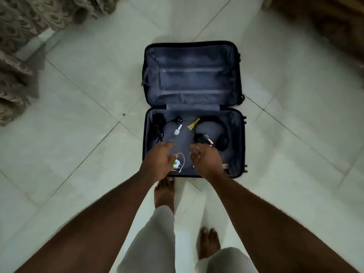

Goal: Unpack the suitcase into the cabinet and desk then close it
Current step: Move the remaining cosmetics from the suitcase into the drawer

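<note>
A dark suitcase [194, 107] lies open flat on the tiled floor in front of me. Its far half is bare lining. The near half holds black headphones [214, 133], a black cable [157, 127], a black plug [179, 121], a small white bottle [177, 130], a yellow item [193, 123] and a white charger with a green spot [177, 164]. My left hand [159, 162] hovers over the near half beside the charger, fingers apart and holding nothing. My right hand [204, 161] hovers next to it, fingers loosely curled, nothing visibly in it.
Patterned curtains [17, 56] hang at the left. Brown wooden furniture [338, 22] stands at the far right. My bare feet [164, 194] stand just before the suitcase's near edge. Pale tiled floor [78, 134] surrounds the suitcase.
</note>
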